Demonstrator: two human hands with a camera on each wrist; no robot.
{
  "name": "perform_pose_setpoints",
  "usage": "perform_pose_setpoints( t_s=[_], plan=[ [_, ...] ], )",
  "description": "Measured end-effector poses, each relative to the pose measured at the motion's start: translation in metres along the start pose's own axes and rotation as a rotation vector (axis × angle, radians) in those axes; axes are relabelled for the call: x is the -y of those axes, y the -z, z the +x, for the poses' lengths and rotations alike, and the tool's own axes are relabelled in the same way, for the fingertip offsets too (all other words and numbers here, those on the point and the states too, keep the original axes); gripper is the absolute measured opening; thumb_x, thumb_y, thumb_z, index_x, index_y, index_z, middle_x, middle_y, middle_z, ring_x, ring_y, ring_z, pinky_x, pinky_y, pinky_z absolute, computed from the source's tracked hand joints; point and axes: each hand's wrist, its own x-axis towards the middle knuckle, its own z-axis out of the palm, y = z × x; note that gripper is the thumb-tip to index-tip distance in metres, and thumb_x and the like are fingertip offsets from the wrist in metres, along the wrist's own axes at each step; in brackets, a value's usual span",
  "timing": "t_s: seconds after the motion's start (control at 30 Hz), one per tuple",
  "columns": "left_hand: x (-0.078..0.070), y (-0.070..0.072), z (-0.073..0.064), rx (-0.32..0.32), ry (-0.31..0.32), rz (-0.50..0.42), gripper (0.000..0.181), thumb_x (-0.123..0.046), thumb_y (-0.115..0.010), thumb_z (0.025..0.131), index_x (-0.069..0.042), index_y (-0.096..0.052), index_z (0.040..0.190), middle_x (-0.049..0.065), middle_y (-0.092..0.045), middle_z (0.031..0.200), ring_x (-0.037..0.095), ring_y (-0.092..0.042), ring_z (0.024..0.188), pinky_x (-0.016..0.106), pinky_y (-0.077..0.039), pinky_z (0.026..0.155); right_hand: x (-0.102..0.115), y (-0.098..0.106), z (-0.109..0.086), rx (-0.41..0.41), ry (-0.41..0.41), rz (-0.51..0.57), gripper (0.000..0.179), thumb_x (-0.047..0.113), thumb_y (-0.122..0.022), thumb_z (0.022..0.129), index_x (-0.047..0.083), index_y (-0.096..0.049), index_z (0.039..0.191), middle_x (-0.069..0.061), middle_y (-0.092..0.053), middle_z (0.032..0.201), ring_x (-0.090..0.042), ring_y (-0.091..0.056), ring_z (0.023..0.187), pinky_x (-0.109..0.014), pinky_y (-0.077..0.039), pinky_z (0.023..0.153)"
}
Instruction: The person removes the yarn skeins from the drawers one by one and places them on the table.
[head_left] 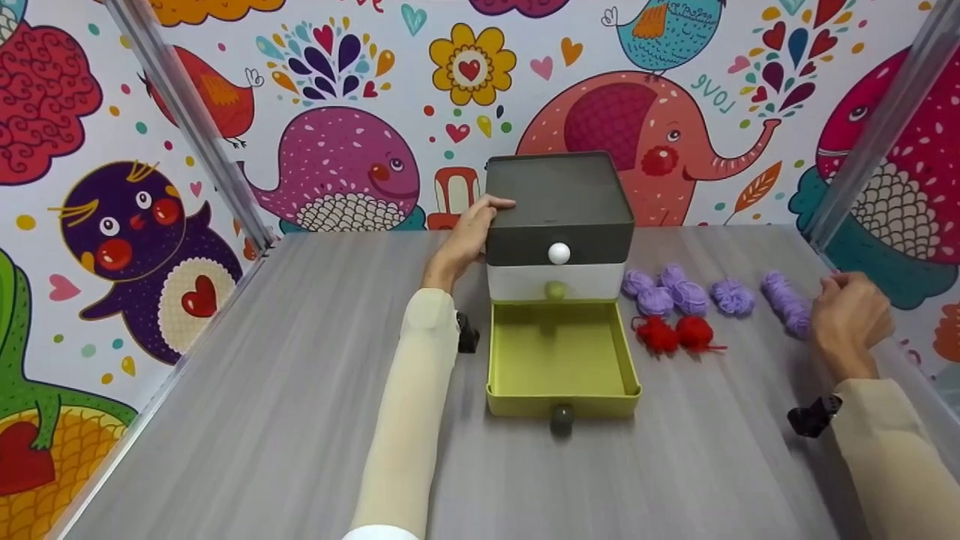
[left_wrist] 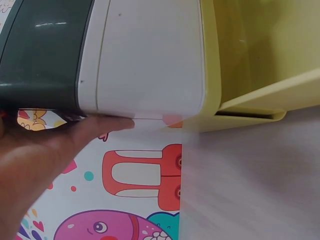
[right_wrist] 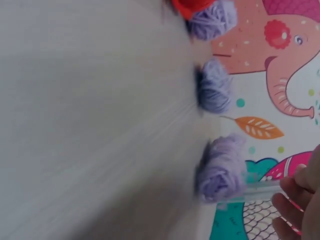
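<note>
A small three-tier drawer box stands at the back, dark grey on top and white in the middle. Its lowest drawer, yellow-green with a dark knob, is pulled out and bare inside. My left hand rests on the box's left side, one finger over the top edge; the left wrist view shows the thumb lying straight along the wall. At the far right my right hand hovers with loosely curled fingers and nothing visible in them. Closest to it lies a long purple yarn skein.
Right of the box lie several purple yarn balls, a separate purple one and two red yarn balls. A grey wood-grain table carries everything. Printed wall panels and metal posts enclose the back and sides.
</note>
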Motion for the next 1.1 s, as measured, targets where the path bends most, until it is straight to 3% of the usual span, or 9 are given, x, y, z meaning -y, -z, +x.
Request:
perform_pose_setpoints(
  t_s=[0.23, 0.33, 0.43, 0.53, 0.63, 0.77, 1.0, 1.1],
  plan=[
    [0.0, 0.0, 0.001, -0.005, 0.012, 0.01, 0.04, -0.026, -0.028, 0.108, -0.024, -0.056, 0.137, 0.012, -0.052, 0.129, 0.026, -0.065, 0.095, 0.041, -0.059, 0.081, 0.021, 0.001, -0.013, -0.1, 0.09, 0.093, 0.055, 0.037, -0.032, 0.108, -0.003, -0.052, 0.138, -0.028, -0.056, 0.134, -0.042, -0.05, 0.115, -0.059, -0.032, 0.111],
    [0.0, 0.001, 0.0, -0.008, 0.012, 0.012, 0.04, -0.026, -0.028, 0.109, -0.024, -0.056, 0.137, 0.012, -0.052, 0.132, 0.027, -0.064, 0.098, 0.042, -0.058, 0.083, 0.034, -0.001, -0.024, -0.148, 0.162, 0.111, 0.051, 0.035, -0.035, 0.108, -0.004, -0.056, 0.133, -0.027, -0.059, 0.129, -0.037, -0.053, 0.109, -0.053, -0.037, 0.105],
    [0.0, 0.0, 0.0, -0.015, 0.013, 0.007, 0.04, -0.025, -0.028, 0.108, -0.024, -0.056, 0.137, 0.012, -0.05, 0.135, 0.028, -0.063, 0.102, 0.045, -0.058, 0.086, 0.048, -0.004, -0.039, -0.216, 0.24, 0.121, 0.043, 0.03, -0.042, 0.107, -0.004, -0.062, 0.124, -0.024, -0.067, 0.118, -0.02, -0.056, 0.092, -0.041, -0.04, 0.09],
    [0.0, -0.001, 0.0, -0.017, 0.015, 0.001, 0.04, -0.025, -0.029, 0.107, -0.024, -0.056, 0.137, 0.012, -0.049, 0.138, 0.03, -0.063, 0.106, 0.047, -0.057, 0.09, 0.061, -0.006, -0.056, -0.231, 0.299, 0.125, 0.038, 0.029, -0.048, 0.106, -0.002, -0.067, 0.117, -0.021, -0.071, 0.11, -0.001, -0.048, 0.077, -0.028, -0.037, 0.077],
    [0.0, -0.002, 0.0, -0.014, 0.017, -0.004, 0.04, -0.025, -0.03, 0.108, -0.023, -0.055, 0.138, 0.013, -0.048, 0.139, 0.031, -0.062, 0.109, 0.048, -0.056, 0.093, 0.073, -0.009, -0.074, -0.196, 0.345, 0.136, 0.038, 0.03, -0.05, 0.105, -0.002, -0.068, 0.115, -0.021, -0.072, 0.106, 0.002, -0.045, 0.073, -0.018, -0.036, 0.068],
    [0.001, -0.001, 0.0, -0.015, 0.016, -0.006, 0.04, -0.025, -0.029, 0.108, -0.023, -0.055, 0.138, 0.012, -0.048, 0.139, 0.031, -0.062, 0.109, 0.048, -0.056, 0.093, 0.085, -0.015, -0.096, -0.154, 0.416, 0.153, 0.036, 0.028, -0.053, 0.104, -0.002, -0.07, 0.112, -0.021, -0.072, 0.102, -0.006, -0.049, 0.075, -0.007, -0.034, 0.062],
    [0.001, -0.002, 0.001, -0.015, 0.015, -0.007, 0.041, -0.025, -0.027, 0.108, -0.024, -0.056, 0.136, 0.011, -0.048, 0.141, 0.029, -0.062, 0.107, 0.048, -0.056, 0.09, 0.096, -0.027, -0.123, -0.108, 0.568, 0.212, 0.024, 0.017, -0.059, 0.101, -0.001, -0.074, 0.107, -0.019, -0.073, 0.091, -0.006, -0.051, 0.069, -0.006, -0.038, 0.056],
    [0.001, -0.002, 0.001, -0.013, 0.013, -0.001, 0.042, -0.025, -0.026, 0.108, -0.024, -0.056, 0.136, 0.01, -0.048, 0.141, 0.028, -0.062, 0.106, 0.047, -0.056, 0.088, 0.097, -0.033, -0.131, -0.023, 0.574, 0.215, 0.027, 0.017, -0.055, 0.103, 0.0, -0.072, 0.114, -0.018, -0.072, 0.093, -0.013, -0.054, 0.074, -0.006, -0.04, 0.058]
  ],
)
